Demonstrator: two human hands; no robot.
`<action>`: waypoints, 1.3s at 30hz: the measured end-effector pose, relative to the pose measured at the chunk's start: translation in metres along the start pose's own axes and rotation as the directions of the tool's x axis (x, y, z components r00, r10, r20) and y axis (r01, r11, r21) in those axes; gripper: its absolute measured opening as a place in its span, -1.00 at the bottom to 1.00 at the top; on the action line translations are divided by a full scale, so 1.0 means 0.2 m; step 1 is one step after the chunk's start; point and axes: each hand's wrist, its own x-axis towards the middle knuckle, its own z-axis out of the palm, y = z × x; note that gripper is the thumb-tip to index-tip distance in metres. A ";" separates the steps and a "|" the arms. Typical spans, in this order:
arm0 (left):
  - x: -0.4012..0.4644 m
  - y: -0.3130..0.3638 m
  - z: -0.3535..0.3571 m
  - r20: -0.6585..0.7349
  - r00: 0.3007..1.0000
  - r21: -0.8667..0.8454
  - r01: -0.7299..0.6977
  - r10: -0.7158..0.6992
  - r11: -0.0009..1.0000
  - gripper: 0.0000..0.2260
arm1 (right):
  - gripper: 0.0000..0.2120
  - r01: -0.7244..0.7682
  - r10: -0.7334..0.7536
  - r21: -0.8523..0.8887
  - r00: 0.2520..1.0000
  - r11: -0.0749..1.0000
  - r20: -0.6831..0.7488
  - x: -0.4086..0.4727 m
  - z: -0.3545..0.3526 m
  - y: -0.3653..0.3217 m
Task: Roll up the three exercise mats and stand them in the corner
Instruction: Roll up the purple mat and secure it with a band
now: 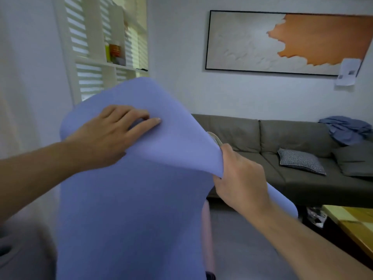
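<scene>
A blue-purple exercise mat (pixel 131 209) is held up in front of me, its top bent over into a loose curl and the rest hanging down toward the floor. My left hand (pixel 109 134) lies on the curled top with the fingers spread and pressing into the foam. My right hand (pixel 240 178) grips the mat's right edge, fingers curled round it. A pink strip, maybe a second mat (pixel 207 239), shows behind the blue one's lower right edge. A grey rolled shape (pixel 12 251) sits at the lower left, blurred.
A grey sofa (pixel 292 158) with a checked cushion (pixel 300 160) and a blue cloth (pixel 347 128) stands along the right wall. A wooden table (pixel 355 225) is at the lower right. A white slatted shelf (pixel 105 47) stands behind the mat. Grey floor shows between the mat and the sofa.
</scene>
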 end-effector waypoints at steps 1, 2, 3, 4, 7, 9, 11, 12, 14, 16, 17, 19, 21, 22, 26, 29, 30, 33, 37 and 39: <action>-0.06 0.07 0.01 0.040 0.999 -0.061 0.039 -0.036 0.997 -0.03 | -0.50 0.027 -0.027 -0.004 0.999 1.000 0.027 -0.05 0.01 0.01; -0.11 0.14 0.01 0.064 0.996 -0.136 0.075 -0.067 0.988 0.01 | -0.51 0.054 -0.053 -0.013 0.996 0.998 0.072 -0.11 0.02 0.02; -0.17 0.23 0.00 0.079 0.993 -0.220 0.107 -0.091 0.970 0.03 | -0.51 0.085 -0.082 -0.021 0.988 0.996 0.130 -0.19 0.03 0.01; -0.20 0.31 -0.02 0.083 0.991 -0.286 0.120 -0.100 0.951 0.04 | -0.50 0.131 -0.122 -0.038 0.976 0.991 0.181 -0.25 0.03 0.01; -0.34 0.58 -0.04 0.231 0.970 -0.388 0.168 -0.080 0.906 0.13 | -0.46 0.285 -0.265 -0.025 0.917 0.958 0.297 -0.47 0.05 -0.05; -0.43 0.76 -0.01 0.420 0.905 -0.416 0.253 -0.062 0.873 0.20 | -0.41 0.374 -0.352 0.009 0.864 0.927 0.360 -0.60 0.05 -0.10; -0.54 0.96 0.02 0.646 0.763 -0.437 0.385 -0.014 0.813 0.12 | -0.42 0.414 -0.401 0.078 0.792 0.907 0.460 -0.76 0.06 -0.14; -0.59 1.04 0.04 0.747 0.665 -0.434 0.468 0.017 0.770 -0.02 | -0.44 0.411 -0.404 0.109 0.749 0.905 0.525 -0.84 0.07 -0.16; -0.69 1.19 0.11 0.830 0.554 -0.411 0.532 0.062 0.740 -0.41 | -0.45 0.362 -0.361 0.140 0.667 0.921 0.651 -0.99 0.08 -0.18; -0.77 1.27 0.20 0.815 0.574 -0.407 0.466 0.081 0.786 -0.59 | -0.48 0.282 -0.302 0.166 0.553 0.945 0.777 -1.11 0.10 -0.18; -0.80 1.29 0.24 0.800 0.595 -0.404 0.434 0.080 0.805 -0.61 | -0.53 0.229 -0.267 0.173 0.489 0.958 0.830 -1.15 0.10 -0.17; -0.86 1.33 0.33 0.760 0.646 -0.428 0.417 0.069 0.802 -0.63 | -0.62 0.127 -0.213 0.177 0.378 0.976 0.901 -1.18 0.11 -0.15; -0.88 1.36 0.38 0.730 0.683 -0.442 0.432 0.036 0.786 -0.66 | -0.67 0.041 -0.168 0.164 0.312 0.986 0.935 -1.17 0.12 -0.12; -0.89 1.37 0.39 0.734 0.679 -0.438 0.440 0.028 0.784 -0.67 | -0.68 0.006 -0.152 0.156 0.284 0.988 0.947 -1.16 0.13 -0.11; -0.92 1.42 0.38 0.791 0.601 -0.445 0.444 0.110 0.778 -0.63 | -0.72 -0.150 -0.043 0.060 0.113 0.987 0.993 -1.18 0.12 -0.07; -0.94 1.40 0.35 0.801 0.576 -0.468 0.433 0.163 0.770 -0.58 | -0.81 -0.149 -0.034 0.057 0.147 0.987 0.988 -1.26 0.11 -0.08; -0.95 1.39 0.36 0.795 0.581 -0.481 0.432 0.172 0.763 -0.57 | -0.82 -0.134 -0.041 0.067 0.188 0.989 0.981 -1.28 0.11 -0.09; -1.03 1.37 0.42 0.710 0.686 -0.539 0.385 0.158 0.749 -0.51 | -0.83 -0.121 -0.038 0.074 0.274 0.990 0.961 -1.30 0.13 -0.10; -1.16 1.37 0.52 0.601 0.788 -0.535 0.269 0.137 0.801 -0.23 | -0.84 -0.096 -0.028 0.065 0.350 0.993 0.936 -1.31 0.17 -0.15; -1.21 1.34 0.55 0.581 0.803 -0.529 0.253 0.128 0.810 -0.15 | -0.84 -0.098 -0.017 0.057 0.364 0.994 0.931 -1.31 0.19 -0.17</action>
